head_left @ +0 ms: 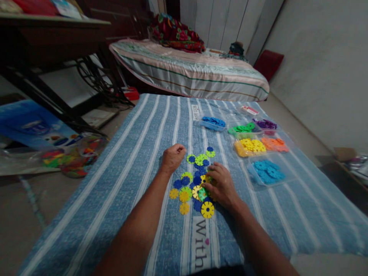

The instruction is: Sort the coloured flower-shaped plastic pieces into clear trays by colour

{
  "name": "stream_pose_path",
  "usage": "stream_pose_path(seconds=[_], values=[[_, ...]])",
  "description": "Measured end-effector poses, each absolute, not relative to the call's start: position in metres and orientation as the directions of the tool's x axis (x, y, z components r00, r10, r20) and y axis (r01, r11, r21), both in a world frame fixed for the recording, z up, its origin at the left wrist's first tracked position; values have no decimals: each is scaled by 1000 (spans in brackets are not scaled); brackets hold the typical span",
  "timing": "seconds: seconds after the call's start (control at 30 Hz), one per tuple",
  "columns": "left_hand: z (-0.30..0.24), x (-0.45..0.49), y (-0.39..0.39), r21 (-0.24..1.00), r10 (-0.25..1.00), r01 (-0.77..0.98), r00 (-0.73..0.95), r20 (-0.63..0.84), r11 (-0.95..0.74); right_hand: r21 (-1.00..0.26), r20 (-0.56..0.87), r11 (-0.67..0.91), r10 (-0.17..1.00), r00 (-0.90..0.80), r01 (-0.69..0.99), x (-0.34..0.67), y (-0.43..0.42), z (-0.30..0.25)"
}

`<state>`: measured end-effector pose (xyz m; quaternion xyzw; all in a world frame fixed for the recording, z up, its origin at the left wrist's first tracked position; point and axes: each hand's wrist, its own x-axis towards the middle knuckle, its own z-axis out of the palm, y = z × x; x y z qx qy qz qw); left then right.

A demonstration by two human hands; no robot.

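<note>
A loose pile of notched plastic discs (196, 191) in yellow, lime green, dark blue and green lies on the striped cloth. My right hand (221, 184) is over the pile's right side, fingers apart and touching the discs; part of the pile is hidden beneath it. A yellow disc (207, 210) lies just below that hand. To the left of the pile's far end, my left hand (173, 158) is closed with its fingers curled in; whether it holds anything is hidden. Lime discs (200, 159) lie close to its right.
Clear plastic boxes at the right hold sorted discs: blue (213, 122), green (242, 128), purple (266, 124), yellow (250, 146), orange (275, 145) and light blue (268, 171). A bed (189, 73) stands beyond. A sewing machine table (54, 23) and a bag of colourful pieces (76, 161) are at left.
</note>
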<state>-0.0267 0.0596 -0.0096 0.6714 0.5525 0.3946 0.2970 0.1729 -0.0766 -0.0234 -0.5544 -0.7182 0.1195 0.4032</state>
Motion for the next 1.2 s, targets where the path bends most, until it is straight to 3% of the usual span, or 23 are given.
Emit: stream_pose_path(seconds=[0.2, 0.3, 0.4, 0.53, 0.63, 0.77, 0.87, 1.07, 1.2], values=[[-9, -27, 59, 835, 976, 507, 84, 200, -215, -812, 300, 222, 952, 60, 540, 176, -82, -5], [-9, -27, 59, 833, 977, 511, 84, 196, -210, -838, 289, 205, 953, 92, 505, 185, -82, 8], [-9, -27, 59, 834, 976, 508, 86, 199, -214, -773, 405, 255, 903, 143, 581, 206, -69, 23], [-8, -27, 59, 832, 977, 514, 78, 199, -210, -546, 682, 226, 680, 271, 807, 244, -46, 47], [-8, -27, 59, 832, 978, 515, 74, 196, -206, -462, 761, 189, 586, 278, 867, 256, -45, 62], [-9, -26, 59, 835, 977, 509, 73, 201, -210, -525, 730, 317, 645, 226, 790, 239, -62, 73], [-9, -26, 59, 834, 976, 510, 72, 204, -211, -540, 660, 388, 746, 89, 747, 214, -75, 65], [-7, -25, 57, 831, 977, 516, 73, 198, -207, -451, 358, 429, 890, -282, 783, 173, -92, 25], [-7, -24, 57, 832, 978, 516, 70, 197, -204, -401, 292, 416, 903, -317, 816, 161, -101, 11]])
